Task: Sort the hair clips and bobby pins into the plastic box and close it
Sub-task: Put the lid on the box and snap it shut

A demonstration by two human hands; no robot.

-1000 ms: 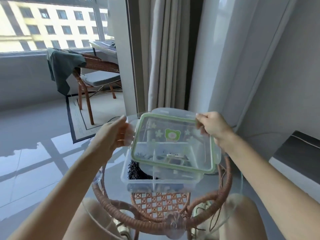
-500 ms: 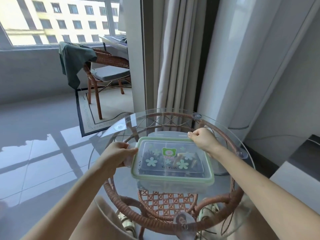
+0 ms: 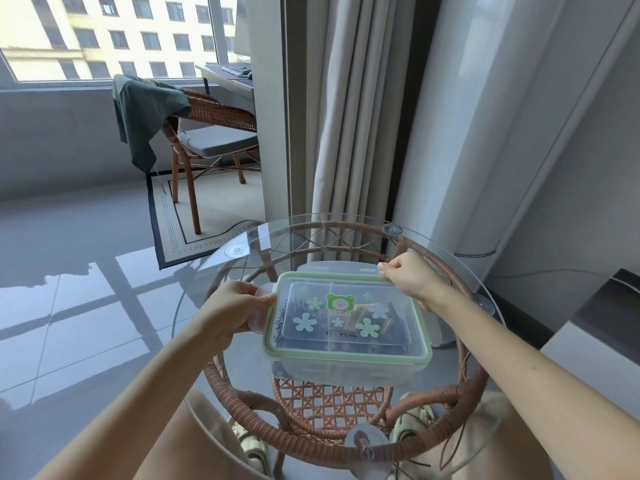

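A clear plastic box (image 3: 346, 370) stands on the round glass table (image 3: 214, 278). Its green-rimmed lid (image 3: 301, 351), with flower and bear stickers, lies flat on top. Dark bobby pins and brownish hair clips (image 3: 362, 317) show through the lid. My left hand (image 3: 232, 306) grips the latch flap on the lid's left side. The far right corner of the lid is held by my right hand (image 3: 408, 277), thumb on the rim. The far latch flap (image 3: 332, 266) sticks out flat behind the box.
The glass top rests on a wicker frame (image 3: 464, 386) with suction cups. Curtains (image 3: 349, 109) and a wall stand just behind the table. A wicker chair (image 3: 211, 133) with a green cloth stands at the back left on a rug.
The lid was held tilted above the box; it has come down flat onto the box. Both hands went down with it and kept their hold on its left side and far right corner.
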